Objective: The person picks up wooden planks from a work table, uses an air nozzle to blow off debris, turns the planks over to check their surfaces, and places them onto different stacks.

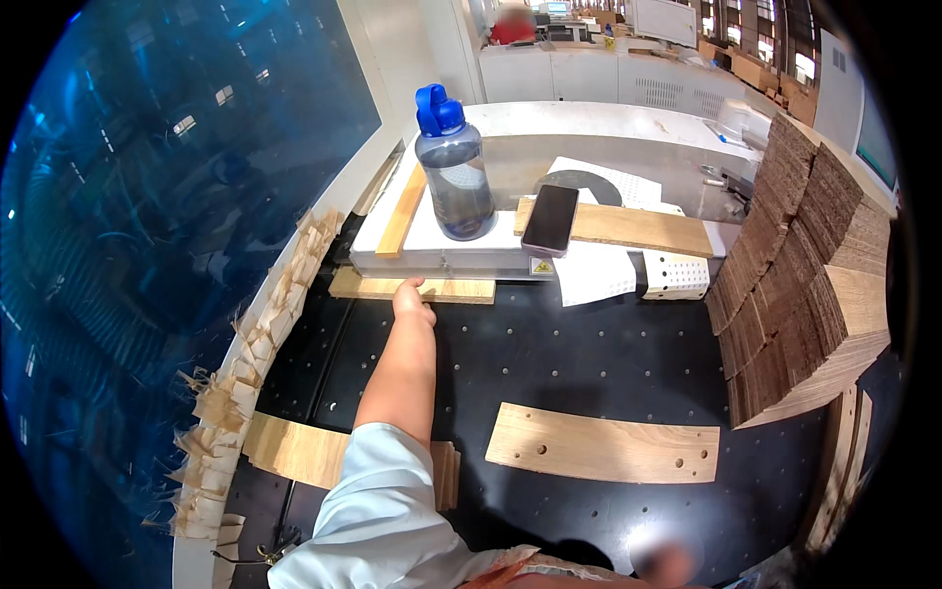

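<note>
pale sleeve (383, 506) up close, and the left hand (413, 302) is at the wooden board (463, 289) by the worktop's (549, 358) far-left corner, pinching or not i can't tell, seemingly the reaching step, a secure grip called for next.

Head cam (L fisheye) looks down/fwd over nearby blk worktop (569, 373).

pale wooden board (459, 291), lying flat, crosswise on black tabletop (579, 368)
</note>
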Available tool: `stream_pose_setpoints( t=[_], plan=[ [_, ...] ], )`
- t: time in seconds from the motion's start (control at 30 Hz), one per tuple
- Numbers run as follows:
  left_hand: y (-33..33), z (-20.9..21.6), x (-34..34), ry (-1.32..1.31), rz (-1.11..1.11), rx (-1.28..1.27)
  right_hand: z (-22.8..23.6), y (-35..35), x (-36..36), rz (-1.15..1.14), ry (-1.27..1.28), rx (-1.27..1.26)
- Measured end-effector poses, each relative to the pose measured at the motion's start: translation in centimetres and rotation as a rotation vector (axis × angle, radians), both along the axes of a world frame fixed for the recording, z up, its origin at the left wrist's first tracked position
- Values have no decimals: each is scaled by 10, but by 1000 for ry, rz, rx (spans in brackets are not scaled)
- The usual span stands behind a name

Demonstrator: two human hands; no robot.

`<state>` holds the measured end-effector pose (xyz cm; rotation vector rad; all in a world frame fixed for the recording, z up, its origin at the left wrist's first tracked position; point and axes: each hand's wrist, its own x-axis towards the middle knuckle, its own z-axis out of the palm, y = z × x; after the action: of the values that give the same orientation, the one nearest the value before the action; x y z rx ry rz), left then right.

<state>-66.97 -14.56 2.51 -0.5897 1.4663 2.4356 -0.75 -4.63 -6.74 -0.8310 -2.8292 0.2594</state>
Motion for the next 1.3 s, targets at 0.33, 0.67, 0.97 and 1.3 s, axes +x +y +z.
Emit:
stream_pose_setpoints(
  t=[0.33, 0.67, 0.97, 1.3],
  plan=[
    [9, -16, 3, 2, -102, -79, -10, -3, 10, -27, -51, 29],
    [4, -14, 2, -15, -54, 69, -90, 14, 39, -101, -586, -68],
    [-3, -26, -14, -39, -48, 80, -108, 19, 40, 55, -422, 153],
    [-7, -53, -37, 4, -192, 117, -29, -2, 3, 6, -208, 123]
  ],
)
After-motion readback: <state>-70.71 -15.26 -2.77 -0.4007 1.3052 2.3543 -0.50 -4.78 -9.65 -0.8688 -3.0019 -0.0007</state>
